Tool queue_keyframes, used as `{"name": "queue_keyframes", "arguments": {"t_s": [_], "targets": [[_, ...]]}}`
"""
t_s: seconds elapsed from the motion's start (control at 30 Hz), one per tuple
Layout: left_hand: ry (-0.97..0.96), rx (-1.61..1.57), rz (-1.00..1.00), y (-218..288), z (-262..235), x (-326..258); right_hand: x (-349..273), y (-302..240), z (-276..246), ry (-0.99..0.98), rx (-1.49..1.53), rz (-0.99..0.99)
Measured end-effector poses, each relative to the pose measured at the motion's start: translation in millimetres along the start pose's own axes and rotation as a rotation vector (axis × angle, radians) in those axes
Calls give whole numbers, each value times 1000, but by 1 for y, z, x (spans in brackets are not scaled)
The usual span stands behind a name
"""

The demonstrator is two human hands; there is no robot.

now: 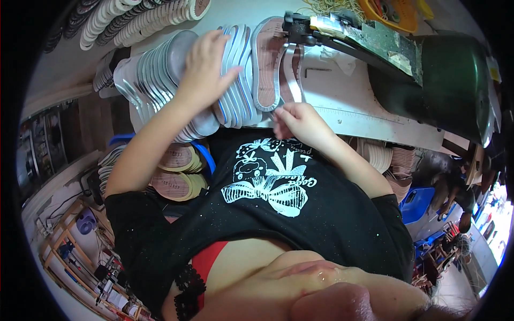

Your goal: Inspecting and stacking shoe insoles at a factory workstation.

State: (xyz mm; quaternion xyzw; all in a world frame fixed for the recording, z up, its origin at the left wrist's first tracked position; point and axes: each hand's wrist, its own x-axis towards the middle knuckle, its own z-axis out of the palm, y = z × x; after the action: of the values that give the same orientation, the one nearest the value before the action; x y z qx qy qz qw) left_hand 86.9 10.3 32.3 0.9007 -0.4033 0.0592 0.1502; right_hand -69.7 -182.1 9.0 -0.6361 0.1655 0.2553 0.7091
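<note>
A brownish-pink insole (267, 69) lies lengthwise just ahead of the person's right hand (297, 122), to the right of the left hand (206, 67) and beneath the dark head (300, 31) of a sewing machine (452, 80). It is long and slim, rounded at both ends and narrowed slightly along the middle; its face bears fine darker lines and small print, framed all round by a pale grey border with a ribbed look. A second insole (296, 60) of similar colouring lies partly hidden just to its right. The two hands are apart. The right one has its fingers curled and its thumb close to them at the insole's near end; whether they pinch the edge cannot be told. The left one is spread, thumb held away from the fingers, over a row of whitish soles with blue-lined edges (235, 80) and a stack of smooth grey soles (152, 75); contact with them is unclear. Ahead and to the right of the right hand, an L-shaped hex key (317, 70) rests on the white table (345, 93).
</note>
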Motion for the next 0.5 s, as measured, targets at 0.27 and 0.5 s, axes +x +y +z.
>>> {"name": "queue_keyframes", "arguments": {"t_s": [0.27, 0.5], "targets": [[-34, 103, -15, 17, 31, 6, 21, -15, 10, 296, -731, -620], [-92, -61, -25, 5, 14, -4, 23, -11, -4, 345, -907, -554]]}}
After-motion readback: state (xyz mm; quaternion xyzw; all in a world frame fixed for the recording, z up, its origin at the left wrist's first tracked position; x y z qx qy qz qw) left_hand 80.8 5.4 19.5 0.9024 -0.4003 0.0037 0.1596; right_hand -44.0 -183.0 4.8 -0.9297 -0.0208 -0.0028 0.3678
